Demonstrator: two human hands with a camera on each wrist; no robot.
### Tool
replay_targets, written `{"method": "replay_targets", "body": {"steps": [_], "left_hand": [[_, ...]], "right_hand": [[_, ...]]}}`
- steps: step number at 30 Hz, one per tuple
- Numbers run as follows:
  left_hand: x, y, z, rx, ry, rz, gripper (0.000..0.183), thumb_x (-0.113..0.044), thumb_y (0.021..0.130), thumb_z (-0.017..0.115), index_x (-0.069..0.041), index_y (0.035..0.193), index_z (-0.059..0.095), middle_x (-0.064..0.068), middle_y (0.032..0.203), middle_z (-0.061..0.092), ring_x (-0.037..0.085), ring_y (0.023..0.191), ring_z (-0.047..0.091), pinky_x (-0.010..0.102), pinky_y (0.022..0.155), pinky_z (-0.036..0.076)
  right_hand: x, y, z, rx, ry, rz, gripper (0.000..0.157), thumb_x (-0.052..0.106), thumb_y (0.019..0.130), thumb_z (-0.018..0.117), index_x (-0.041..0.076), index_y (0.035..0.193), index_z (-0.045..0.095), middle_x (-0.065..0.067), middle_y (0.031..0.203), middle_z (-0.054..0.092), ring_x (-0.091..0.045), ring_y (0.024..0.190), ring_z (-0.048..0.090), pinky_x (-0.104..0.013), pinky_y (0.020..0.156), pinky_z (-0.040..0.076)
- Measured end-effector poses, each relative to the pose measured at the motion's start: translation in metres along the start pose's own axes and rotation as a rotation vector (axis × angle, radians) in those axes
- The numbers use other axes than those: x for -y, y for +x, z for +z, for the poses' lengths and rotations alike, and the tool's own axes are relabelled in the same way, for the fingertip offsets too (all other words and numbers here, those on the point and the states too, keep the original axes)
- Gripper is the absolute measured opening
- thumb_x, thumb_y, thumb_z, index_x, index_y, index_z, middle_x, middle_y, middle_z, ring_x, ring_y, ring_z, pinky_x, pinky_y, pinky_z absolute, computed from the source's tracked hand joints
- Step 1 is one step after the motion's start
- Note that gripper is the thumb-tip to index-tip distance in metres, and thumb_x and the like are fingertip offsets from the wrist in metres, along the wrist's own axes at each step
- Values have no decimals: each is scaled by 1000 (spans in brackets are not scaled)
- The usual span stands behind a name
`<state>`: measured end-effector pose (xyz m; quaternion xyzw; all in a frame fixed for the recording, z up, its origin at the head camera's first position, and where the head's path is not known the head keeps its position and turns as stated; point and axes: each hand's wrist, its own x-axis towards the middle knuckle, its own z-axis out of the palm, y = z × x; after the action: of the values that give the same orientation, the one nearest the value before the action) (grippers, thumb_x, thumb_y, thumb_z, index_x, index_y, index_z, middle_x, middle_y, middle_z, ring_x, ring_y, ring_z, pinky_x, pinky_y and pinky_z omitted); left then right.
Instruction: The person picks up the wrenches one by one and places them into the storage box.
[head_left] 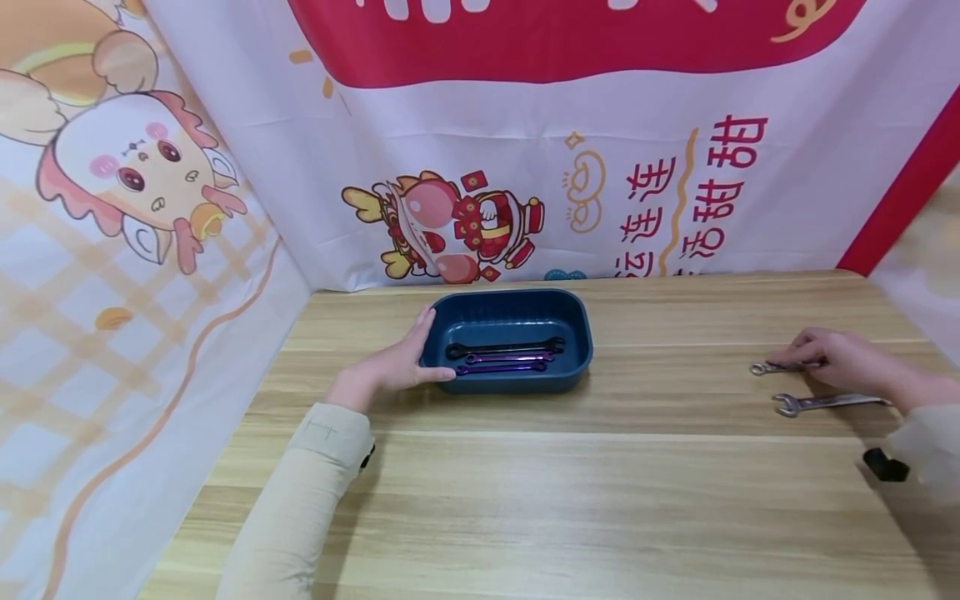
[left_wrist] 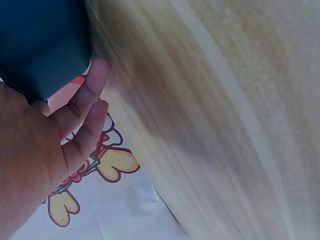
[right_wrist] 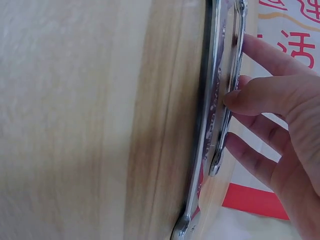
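A dark blue plastic bin [head_left: 512,383] stands on the table. Inside it lie a black wrench [head_left: 504,348] and two purple wrenches [head_left: 501,367], side by side. My left hand [head_left: 397,357] rests against the bin's left end, thumb at the near corner and fingers along the far side. At the right, my right hand [head_left: 843,357] pinches a small silver combination wrench [head_left: 780,367] between thumb and fingers, at or just above the tabletop. Nearer to me lies a larger silver wrench [head_left: 821,404], its open end to the left. In the right wrist view both silver wrenches run nearly parallel.
The wood-grain table [head_left: 525,492] meets a printed cloth backdrop [head_left: 480,125] behind the bin. Another printed cloth [head_left: 150,333] borders the left side. Bare tabletop lies between the bin and the silver wrenches.
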<state>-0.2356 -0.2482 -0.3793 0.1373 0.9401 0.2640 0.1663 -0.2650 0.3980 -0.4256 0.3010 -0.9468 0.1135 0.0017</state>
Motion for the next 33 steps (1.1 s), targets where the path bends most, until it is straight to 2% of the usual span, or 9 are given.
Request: {"method": "replay_targets", "body": {"steps": [3, 12, 19, 25, 30, 33], "left_hand": [[0, 0, 0, 2, -1, -4, 115, -49, 95, 70, -15, 163, -16, 8, 170, -19, 36, 156, 4, 56, 122, 17], [3, 4, 2, -3, 3, 1, 115, -49, 96, 70, -15, 163, -17, 10, 170, -18, 37, 155, 4, 56, 122, 16], [2, 2, 1, -1, -7, -9, 116, -50, 95, 71, -17, 163, -16, 6, 170, -19, 35, 156, 6, 55, 122, 18], [2, 3, -1, 5, 8, -10, 116, -52, 94, 70, -18, 163, -17, 4, 170, -20, 34, 156, 3, 54, 122, 17], [2, 3, 0, 8, 7, -16, 116, -52, 94, 70, -18, 163, -17, 4, 170, -20, 35, 156, 3, 56, 121, 18], [1, 2, 1, 8, 4, -23, 116, -52, 94, 70, -18, 163, -17, 5, 170, -19, 35, 156, 4, 57, 121, 18]], "right_hand": [[-1, 1, -1, 33, 7, 19, 38, -16, 78, 74, 3, 111, 80, 4, 94, 65, -9, 80, 57, -29, 67, 53], [-4, -2, 2, -12, -16, -19, 44, -17, 71, 76, 3, 109, 80, 8, 90, 63, -6, 75, 55, -27, 63, 51], [-8, -3, 10, -105, -85, -99, 48, -15, 66, 77, 4, 110, 80, 9, 86, 60, -3, 71, 49, -26, 58, 47], [-8, -3, 10, -137, -113, -123, 51, -15, 64, 77, 6, 110, 81, 9, 87, 58, -3, 70, 48, -26, 57, 46], [-8, -3, 8, -124, -112, -134, 52, -16, 63, 78, 6, 110, 81, 9, 87, 58, -3, 70, 47, -25, 57, 45], [-6, -2, 7, -95, -100, -112, 52, -16, 64, 77, 5, 112, 80, 9, 86, 57, -3, 69, 45, -24, 57, 44]]}}
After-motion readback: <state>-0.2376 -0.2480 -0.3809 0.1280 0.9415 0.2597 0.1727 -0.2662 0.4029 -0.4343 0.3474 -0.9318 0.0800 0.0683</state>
